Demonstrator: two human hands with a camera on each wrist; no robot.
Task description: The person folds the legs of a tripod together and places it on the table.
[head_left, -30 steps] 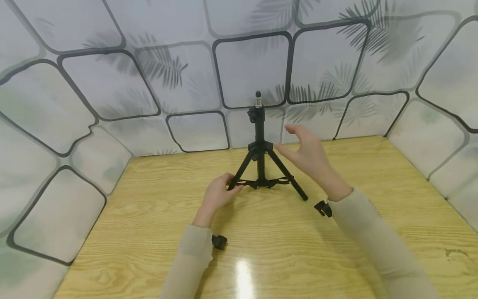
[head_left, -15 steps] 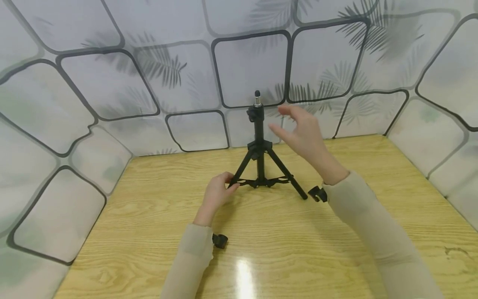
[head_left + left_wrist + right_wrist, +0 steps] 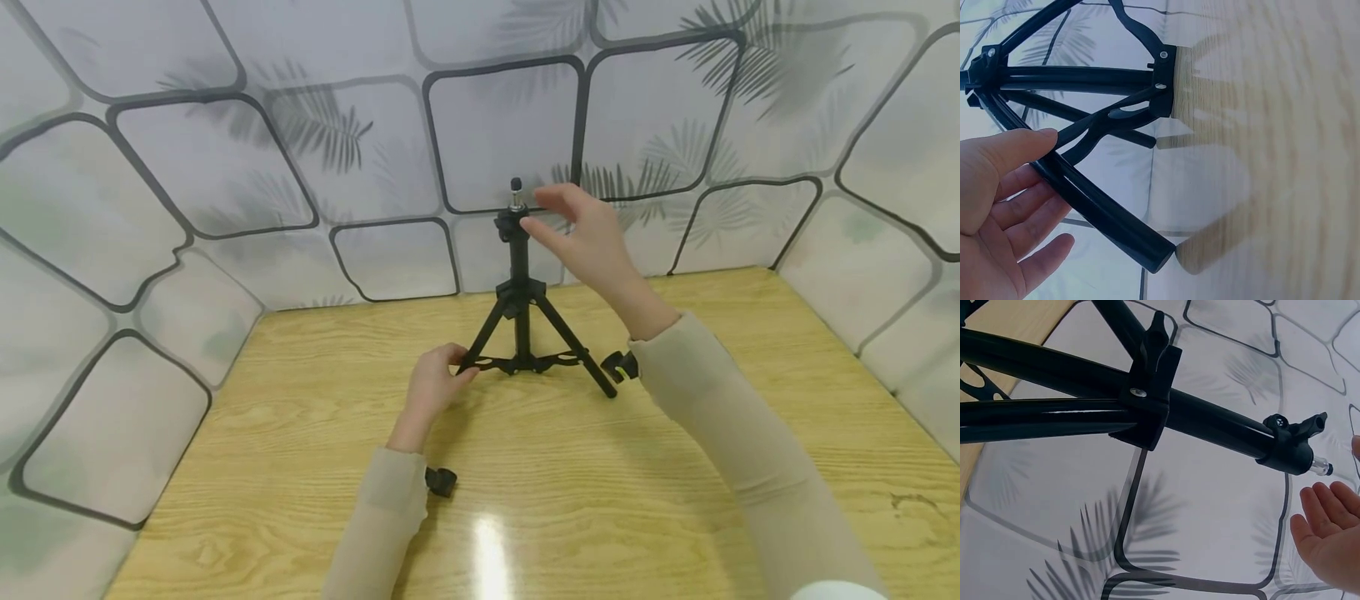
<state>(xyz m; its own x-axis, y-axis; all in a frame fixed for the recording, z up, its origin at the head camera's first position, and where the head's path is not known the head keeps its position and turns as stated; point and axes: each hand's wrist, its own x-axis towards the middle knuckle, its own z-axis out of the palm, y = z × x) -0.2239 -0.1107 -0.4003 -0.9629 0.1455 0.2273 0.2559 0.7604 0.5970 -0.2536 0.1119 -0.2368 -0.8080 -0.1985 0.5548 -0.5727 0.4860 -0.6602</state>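
Observation:
A black tripod stand (image 3: 520, 258) stands upright on the table, its legs spread and a silver stud (image 3: 516, 198) with a black cap at its top. My left hand (image 3: 433, 385) holds the left leg low down. In the left wrist view the thumb (image 3: 1038, 142) lies across that leg (image 3: 1107, 209) and the fingers pass behind it. Beside the top of the column, my right hand (image 3: 592, 237) hovers with thumb and fingers apart, holding nothing. The right wrist view shows its fingertips (image 3: 1310, 494) just short of the stud, near the upper clamp knob (image 3: 1313, 427).
The wood-grain table (image 3: 300, 433) spreads around the stand. A patterned cloth backdrop (image 3: 390, 167) rises close behind it and along both sides. Black wrist mounts (image 3: 441, 482) stick out from both sleeves.
My right hand has moved up and to the left, from beside the leg joint to beside the tripod's top. The left hand keeps its hold on the leg.

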